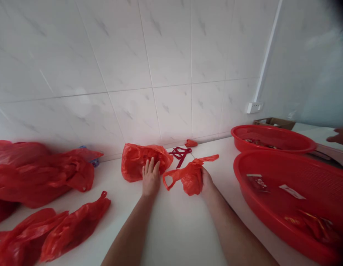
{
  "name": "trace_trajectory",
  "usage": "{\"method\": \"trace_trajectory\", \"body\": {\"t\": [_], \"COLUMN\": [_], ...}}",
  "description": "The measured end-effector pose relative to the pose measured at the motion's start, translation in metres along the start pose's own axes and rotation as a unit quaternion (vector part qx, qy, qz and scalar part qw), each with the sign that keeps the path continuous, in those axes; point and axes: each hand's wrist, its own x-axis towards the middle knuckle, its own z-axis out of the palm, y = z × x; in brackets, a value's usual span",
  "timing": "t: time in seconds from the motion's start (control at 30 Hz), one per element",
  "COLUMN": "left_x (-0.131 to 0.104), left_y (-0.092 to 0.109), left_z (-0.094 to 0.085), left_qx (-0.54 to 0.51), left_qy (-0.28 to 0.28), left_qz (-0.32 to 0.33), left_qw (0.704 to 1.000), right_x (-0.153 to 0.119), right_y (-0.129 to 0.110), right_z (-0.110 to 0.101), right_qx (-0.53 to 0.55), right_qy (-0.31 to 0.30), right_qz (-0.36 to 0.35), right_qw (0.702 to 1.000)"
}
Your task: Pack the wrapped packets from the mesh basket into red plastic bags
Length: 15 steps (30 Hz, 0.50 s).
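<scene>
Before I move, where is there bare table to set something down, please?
Widest: the white tabletop between left forearm and right forearm, nearest you. A narrower patch lies between left forearm and the crumpled red plastic bags. Crowded: far left, around left hand and right hand, and the right, where two red plastic baskets stand.

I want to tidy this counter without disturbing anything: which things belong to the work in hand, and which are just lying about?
In hand:
open red bag, left hand at its mouth
small bunched red bag, in the right hand
probably the two red baskets with packets, untouched

Apparently lying about:
dark red ribbon
small red scrap
cardboard box
</scene>
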Motion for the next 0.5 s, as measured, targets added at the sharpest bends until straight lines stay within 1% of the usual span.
{"method": "trace_trajectory", "body": {"t": [0.03,0.1,0.13,0.2,0.27,0.33,0.37,0.43,0.47,0.5], "left_x": [-0.006,-0.020,-0.028,-0.044,-0.057,-0.065,-0.067,-0.069,-0.070,-0.070], "left_y": [0.005,0.014,0.019,0.029,0.038,0.046,0.049,0.053,0.053,0.053], "left_z": [-0.004,-0.012,-0.016,-0.023,-0.029,-0.032,-0.033,-0.033,-0.032,-0.032], "left_qx": [-0.055,-0.177,-0.233,-0.340,-0.435,-0.505,-0.515,-0.525,-0.529,-0.534], "left_qy": [0.010,0.006,-0.010,-0.070,-0.135,-0.182,-0.194,-0.193,-0.179,-0.157], "left_qz": [-0.008,-0.039,-0.057,-0.092,-0.114,-0.145,-0.166,-0.230,-0.263,-0.291], "left_qw": [0.998,0.983,0.971,0.933,0.883,0.832,0.818,0.797,0.787,0.778], "right_x": [-0.002,-0.005,-0.007,-0.009,-0.012,-0.014,-0.016,-0.019,-0.022,-0.025], "right_y": [0.001,0.006,0.009,0.015,0.022,0.026,0.027,0.025,0.023,0.020], "right_z": [0.004,0.012,0.017,0.025,0.033,0.038,0.040,0.044,0.046,0.048], "right_qx": [-0.005,-0.008,-0.032,-0.122,-0.230,-0.304,-0.321,-0.370,-0.402,-0.437], "right_qy": [-0.008,-0.032,-0.037,-0.035,-0.023,-0.009,-0.001,0.035,0.061,0.089], "right_qz": [0.007,0.024,0.014,-0.032,-0.091,-0.127,-0.134,-0.171,-0.204,-0.244], "right_qw": [1.000,0.999,0.999,0.991,0.969,0.944,0.938,0.912,0.891,0.861]}}
